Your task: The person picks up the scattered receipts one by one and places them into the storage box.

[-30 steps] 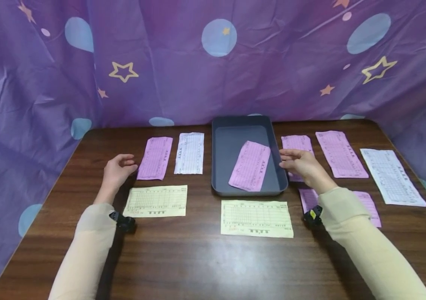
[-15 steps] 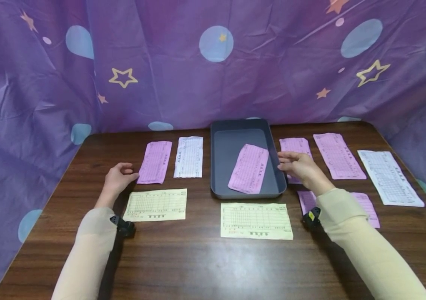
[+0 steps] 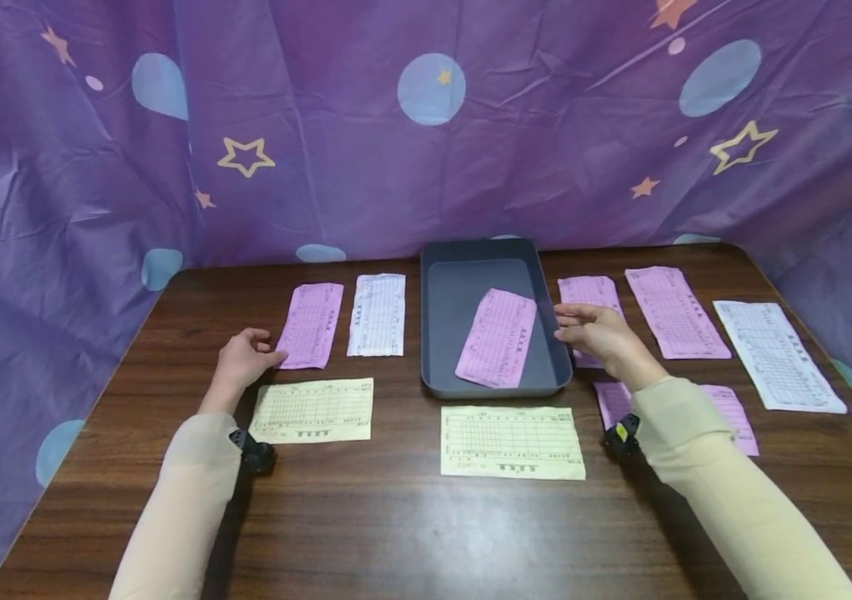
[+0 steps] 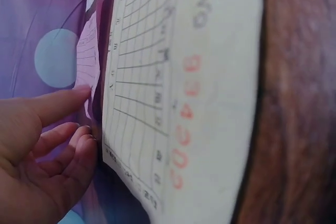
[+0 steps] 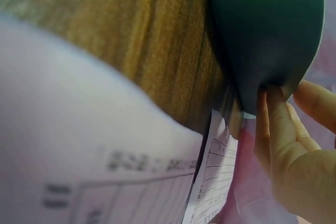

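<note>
On the left, a pink printed slip (image 3: 311, 326) lies flat, and my left hand (image 3: 243, 364) is at its lower left corner. In the left wrist view the left thumb (image 4: 65, 103) is stretched out to that slip's edge, while the other fingers are bent and apart from the thumb. A dark grey tray (image 3: 429, 333) stands mid-table with another pink slip (image 3: 496, 338) lying askew inside. My right hand (image 3: 597, 336) rests its fingertips against the tray's right outer wall; in the right wrist view the thumb is close to the rim.
A white slip (image 3: 377, 315) lies left of the tray. Two yellow slips (image 3: 313, 409) (image 3: 512, 442) lie nearer the front. Under and beyond the right arm are pink slips (image 3: 677, 312) and a white slip (image 3: 779, 356). A purple curtain (image 3: 336, 192) hangs behind the table.
My left hand has shifted slightly right, bringing its thumb onto the pink slip's corner. The right hand stays at the tray's side. The view has tilted a little.
</note>
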The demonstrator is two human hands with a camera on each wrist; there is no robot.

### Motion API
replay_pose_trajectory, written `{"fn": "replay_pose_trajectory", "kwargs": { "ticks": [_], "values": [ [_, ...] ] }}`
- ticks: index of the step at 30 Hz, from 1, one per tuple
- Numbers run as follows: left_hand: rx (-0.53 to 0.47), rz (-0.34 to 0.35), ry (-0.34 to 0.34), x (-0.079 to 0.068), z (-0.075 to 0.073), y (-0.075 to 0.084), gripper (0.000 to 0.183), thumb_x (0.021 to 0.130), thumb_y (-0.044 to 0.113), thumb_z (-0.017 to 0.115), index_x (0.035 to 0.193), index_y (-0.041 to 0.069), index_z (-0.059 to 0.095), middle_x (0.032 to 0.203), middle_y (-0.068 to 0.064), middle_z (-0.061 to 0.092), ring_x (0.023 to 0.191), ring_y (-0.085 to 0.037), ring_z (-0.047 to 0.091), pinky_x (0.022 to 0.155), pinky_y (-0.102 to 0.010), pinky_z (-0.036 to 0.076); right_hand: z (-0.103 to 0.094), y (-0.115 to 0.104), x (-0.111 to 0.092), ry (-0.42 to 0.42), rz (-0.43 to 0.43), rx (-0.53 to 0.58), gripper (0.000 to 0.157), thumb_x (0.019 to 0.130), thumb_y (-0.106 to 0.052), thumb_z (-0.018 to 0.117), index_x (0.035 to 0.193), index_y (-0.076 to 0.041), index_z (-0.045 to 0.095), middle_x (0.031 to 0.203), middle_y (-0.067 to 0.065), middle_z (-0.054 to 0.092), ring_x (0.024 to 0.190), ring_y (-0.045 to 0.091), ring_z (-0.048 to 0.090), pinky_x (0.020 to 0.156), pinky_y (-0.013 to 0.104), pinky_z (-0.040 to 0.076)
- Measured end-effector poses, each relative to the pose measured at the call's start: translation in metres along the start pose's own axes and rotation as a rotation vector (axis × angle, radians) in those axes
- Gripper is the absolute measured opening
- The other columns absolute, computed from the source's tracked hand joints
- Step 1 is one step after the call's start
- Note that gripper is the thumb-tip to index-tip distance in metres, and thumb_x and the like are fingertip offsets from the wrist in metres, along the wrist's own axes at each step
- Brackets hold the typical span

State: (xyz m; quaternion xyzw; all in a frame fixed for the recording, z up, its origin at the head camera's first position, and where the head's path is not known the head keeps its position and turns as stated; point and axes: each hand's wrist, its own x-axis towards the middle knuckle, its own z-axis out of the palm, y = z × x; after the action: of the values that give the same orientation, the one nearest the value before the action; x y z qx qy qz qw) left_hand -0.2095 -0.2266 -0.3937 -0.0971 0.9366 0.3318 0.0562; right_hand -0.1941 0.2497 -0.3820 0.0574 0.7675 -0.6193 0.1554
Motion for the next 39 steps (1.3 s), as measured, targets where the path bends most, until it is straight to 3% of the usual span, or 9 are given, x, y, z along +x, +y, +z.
{"fn": "replay_pose_trajectory", "kwargs": {
  "ticks": [11, 18, 25, 34, 39],
  "values": [
    [0.062, 0.034, 0.013, -0.0035, -0.0028, 0.0012, 0.044, 0.084, 0.008, 0.066, 0.119, -0.015, 0.055, 0.108, -0.029, 0.065, 0.104, -0.041, 0.059, 0.095, -0.049, 0.048, 0.0009, -0.0013, -0.0001, 0.017, 0.01, -0.002, 0.061, 0.093, 0.001, 0.052, 0.147, 0.006, 0.024, 0.15, 0.03, 0.03, 0.083, -0.013, 0.055, 0.074, 0.005, 0.05],
    [0.069, 0.056, 0.021, -0.004, -0.0045, 0.0026, 0.039, 0.082, 0.007, 0.067, 0.114, -0.014, 0.059, 0.103, -0.027, 0.067, 0.101, -0.041, 0.06, 0.097, -0.049, 0.046, 0.0003, -0.0028, -0.0004, 0.038, 0.012, -0.008, 0.061, 0.092, 0.0, 0.054, 0.147, 0.006, 0.027, 0.134, 0.016, 0.051, 0.082, -0.012, 0.056, 0.075, 0.006, 0.051],
    [0.077, 0.05, 0.008, -0.0039, -0.004, 0.0014, 0.037, 0.083, 0.007, 0.067, 0.114, -0.012, 0.06, 0.102, -0.025, 0.068, 0.101, -0.039, 0.061, 0.096, -0.048, 0.046, 0.0018, -0.0021, -0.0015, 0.033, 0.023, -0.018, 0.061, 0.093, -0.001, 0.052, 0.147, 0.005, 0.026, 0.148, 0.027, 0.036, 0.083, -0.013, 0.055, 0.075, 0.005, 0.05],
    [0.063, 0.056, 0.02, -0.0021, -0.0024, -0.0003, 0.039, 0.082, 0.006, 0.068, 0.116, -0.012, 0.059, 0.103, -0.027, 0.065, 0.096, -0.037, 0.058, 0.09, -0.046, 0.046, 0.0018, -0.0013, -0.0007, 0.036, 0.014, -0.014, 0.061, 0.092, -0.001, 0.054, 0.147, 0.005, 0.027, 0.134, 0.017, 0.051, 0.082, -0.012, 0.056, 0.074, 0.007, 0.051],
    [0.026, 0.061, 0.032, -0.0013, -0.0015, -0.0013, 0.04, 0.081, 0.004, 0.066, 0.117, -0.011, 0.057, 0.109, -0.03, 0.063, 0.101, -0.04, 0.057, 0.094, -0.048, 0.045, 0.001, -0.0009, -0.0004, 0.03, 0.01, -0.007, 0.061, 0.092, 0.001, 0.053, 0.147, 0.006, 0.027, 0.138, 0.021, 0.047, 0.083, -0.012, 0.056, 0.075, 0.006, 0.051]
  ]
}}
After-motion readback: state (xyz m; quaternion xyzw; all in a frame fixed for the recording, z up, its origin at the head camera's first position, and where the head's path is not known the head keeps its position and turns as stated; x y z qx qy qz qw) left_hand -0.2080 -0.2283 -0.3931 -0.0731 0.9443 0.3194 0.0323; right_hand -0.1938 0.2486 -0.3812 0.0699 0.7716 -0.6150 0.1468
